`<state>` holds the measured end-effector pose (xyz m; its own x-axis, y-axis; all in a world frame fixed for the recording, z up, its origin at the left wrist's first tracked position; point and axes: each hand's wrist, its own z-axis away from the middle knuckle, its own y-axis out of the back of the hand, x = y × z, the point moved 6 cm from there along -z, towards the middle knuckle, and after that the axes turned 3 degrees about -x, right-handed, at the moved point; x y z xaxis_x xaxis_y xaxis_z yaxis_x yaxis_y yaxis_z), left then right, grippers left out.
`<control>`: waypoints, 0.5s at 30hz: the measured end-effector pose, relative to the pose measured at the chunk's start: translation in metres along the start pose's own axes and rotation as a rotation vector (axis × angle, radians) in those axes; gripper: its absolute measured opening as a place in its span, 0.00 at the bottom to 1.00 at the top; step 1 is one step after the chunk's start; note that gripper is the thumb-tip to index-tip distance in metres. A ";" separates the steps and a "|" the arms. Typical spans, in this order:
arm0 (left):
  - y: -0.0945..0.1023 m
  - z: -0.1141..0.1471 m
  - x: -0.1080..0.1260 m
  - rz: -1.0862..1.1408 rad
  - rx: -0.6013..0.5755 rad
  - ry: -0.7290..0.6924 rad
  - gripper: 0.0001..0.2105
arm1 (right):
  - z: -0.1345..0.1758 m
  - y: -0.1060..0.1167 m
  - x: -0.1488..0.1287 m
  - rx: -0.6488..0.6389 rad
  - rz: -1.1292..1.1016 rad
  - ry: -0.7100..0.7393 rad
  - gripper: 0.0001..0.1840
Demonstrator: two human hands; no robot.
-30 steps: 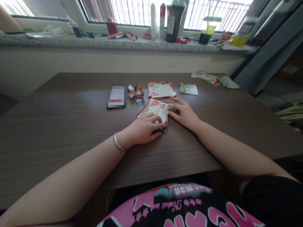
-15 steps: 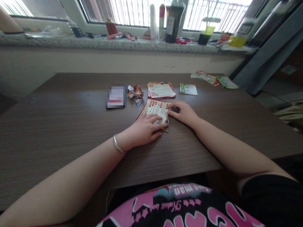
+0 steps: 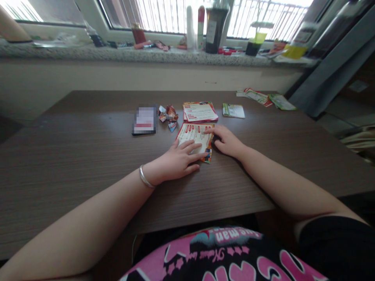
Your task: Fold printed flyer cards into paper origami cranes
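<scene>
A red-edged printed card [image 3: 193, 134] lies tilted on the dark wooden table, its lower right corner coloured. My left hand [image 3: 183, 158] rests flat across its lower left part, fingers spread. At the card's upper right edge, my right hand [image 3: 227, 140] touches the surface with an outstretched index finger, thumb apart from it. Just beyond the card sits a stack of similar printed cards [image 3: 200, 111]. Whether more cards lie under the one beneath my hand, I cannot tell.
Left of the stack are folded paper pieces [image 3: 169, 115] and a dark-edged flat device with a blurred screen [image 3: 144, 120]. To its right lies a small green-and-white card pile [image 3: 233, 111]. More cards [image 3: 258, 96] lie at the far right. Bottles and small items line the windowsill [image 3: 164, 54].
The card under my left hand has shifted slightly right. My right index finger has stretched further over its top edge, and the thumb has come off the card.
</scene>
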<state>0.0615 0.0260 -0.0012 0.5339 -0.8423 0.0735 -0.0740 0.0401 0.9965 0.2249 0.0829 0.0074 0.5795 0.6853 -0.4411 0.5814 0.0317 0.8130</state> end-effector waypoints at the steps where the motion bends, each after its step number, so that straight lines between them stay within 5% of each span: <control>1: -0.001 0.000 0.000 0.001 0.002 -0.002 0.23 | 0.000 0.000 -0.001 0.004 0.007 -0.004 0.29; 15: 0.001 -0.002 0.004 0.015 -0.049 -0.061 0.22 | 0.002 0.010 0.000 0.160 -0.038 -0.055 0.11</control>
<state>0.0646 0.0239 0.0001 0.4802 -0.8728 0.0876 -0.0398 0.0781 0.9962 0.2316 0.0815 0.0149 0.5837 0.6445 -0.4939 0.6843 -0.0629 0.7265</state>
